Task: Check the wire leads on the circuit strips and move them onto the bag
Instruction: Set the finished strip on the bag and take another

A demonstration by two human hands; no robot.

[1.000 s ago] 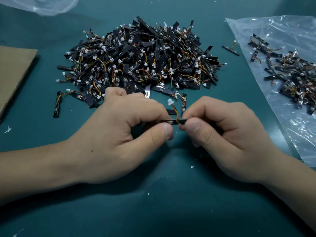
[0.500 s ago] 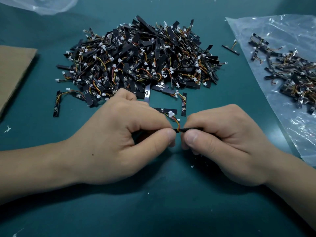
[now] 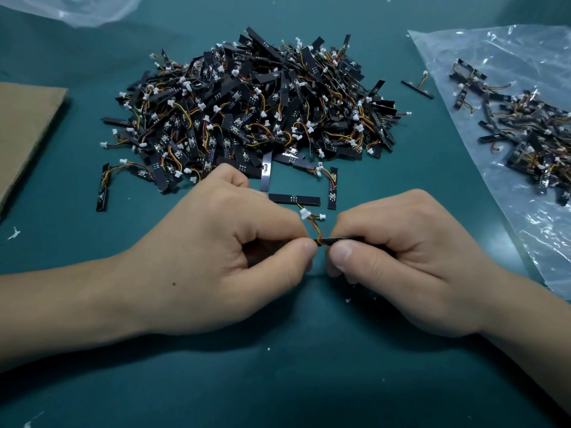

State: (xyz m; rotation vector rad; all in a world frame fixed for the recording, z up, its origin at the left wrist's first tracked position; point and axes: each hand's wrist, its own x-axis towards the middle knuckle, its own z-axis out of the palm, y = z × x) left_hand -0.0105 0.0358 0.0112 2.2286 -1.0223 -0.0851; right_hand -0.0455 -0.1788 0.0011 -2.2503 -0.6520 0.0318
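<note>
Held strip (image 3: 338,241): between both hands, just above the table (image 3: 278,381), on the near side of the pile (image 3: 247,112).
Left hand (image 3: 216,257): thumb and forefinger pinching its left end.
Right hand (image 3: 401,257): curled round the rest, hiding most of it.
Axis: left to right, roughly level.
Wire lead (image 3: 318,231): rising from the left end toward the pile.
Bag (image 3: 525,57): well apart, right.

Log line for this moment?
left hand, right hand: pinching one strip | wire lead: up | pile: behind hands | bag: right

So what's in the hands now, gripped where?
One circuit strip, pinched by both hands: left hand at the end where the wire lead joins, right hand along the rest.
</note>
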